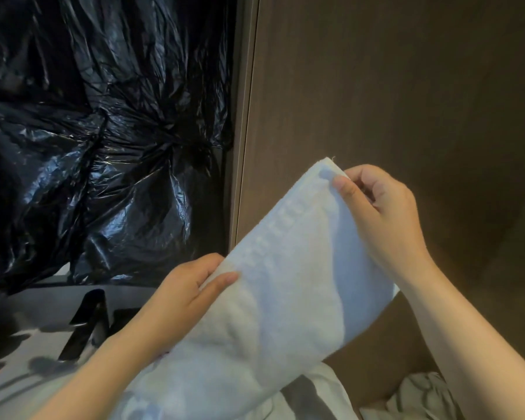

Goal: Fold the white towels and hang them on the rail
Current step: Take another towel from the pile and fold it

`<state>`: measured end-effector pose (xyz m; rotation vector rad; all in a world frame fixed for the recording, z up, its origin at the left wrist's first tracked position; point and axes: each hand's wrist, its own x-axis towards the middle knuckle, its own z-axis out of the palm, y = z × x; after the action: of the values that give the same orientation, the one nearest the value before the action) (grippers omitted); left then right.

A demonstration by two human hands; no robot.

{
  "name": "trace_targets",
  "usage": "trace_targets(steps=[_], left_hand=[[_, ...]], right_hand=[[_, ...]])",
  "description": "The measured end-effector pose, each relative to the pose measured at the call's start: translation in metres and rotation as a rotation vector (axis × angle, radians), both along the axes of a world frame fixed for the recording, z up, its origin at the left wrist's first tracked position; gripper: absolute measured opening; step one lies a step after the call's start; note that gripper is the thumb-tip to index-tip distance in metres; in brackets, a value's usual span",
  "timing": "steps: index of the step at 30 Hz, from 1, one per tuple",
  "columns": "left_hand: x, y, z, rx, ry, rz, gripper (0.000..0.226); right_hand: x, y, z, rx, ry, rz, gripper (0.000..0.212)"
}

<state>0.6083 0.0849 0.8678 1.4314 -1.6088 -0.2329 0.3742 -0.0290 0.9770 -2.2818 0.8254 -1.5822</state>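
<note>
Towel (285,283) spans between left hand (188,286) grip and right hand (382,213) grip.

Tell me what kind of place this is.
Probably a hotel-style room or linen store, not certain: wood-grain panel, black plastic bags beside it, white towel, crumpled linen below.

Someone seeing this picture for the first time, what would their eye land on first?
A white terry towel stretched slantwise across the middle, the right hand pinching its upper corner and the left hand gripping its lower edge. Behind it on the left, crinkled black plastic sheeting catches glints of light; a plain brown wood-grain panel fills the right side.
</note>
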Motion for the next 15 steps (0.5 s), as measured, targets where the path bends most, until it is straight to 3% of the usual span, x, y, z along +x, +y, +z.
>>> trace_targets(steps=[3, 8, 11, 15], left_hand=[[0.004, 0.004, 0.008, 0.073, -0.024, -0.043, 0.028], [0.002, -0.002, -0.002, 0.401, -0.068, -0.206, 0.025], [-0.013, -0.009, -0.049, 0.571, -0.170, -0.276, 0.029], [-0.038, -0.008, -0.125, 0.655, -0.348, -0.335, 0.035]], right_hand=[[-0.013, -0.006, -0.027, 0.110, 0.019, -0.089, 0.027], [-0.043, -0.002, -0.107, 0.370, 0.124, -0.188, 0.027], [-0.071, 0.017, -0.176, 0.568, 0.135, -0.196, 0.031], [-0.099, 0.047, -0.262, 0.739, 0.106, -0.278, 0.031]])
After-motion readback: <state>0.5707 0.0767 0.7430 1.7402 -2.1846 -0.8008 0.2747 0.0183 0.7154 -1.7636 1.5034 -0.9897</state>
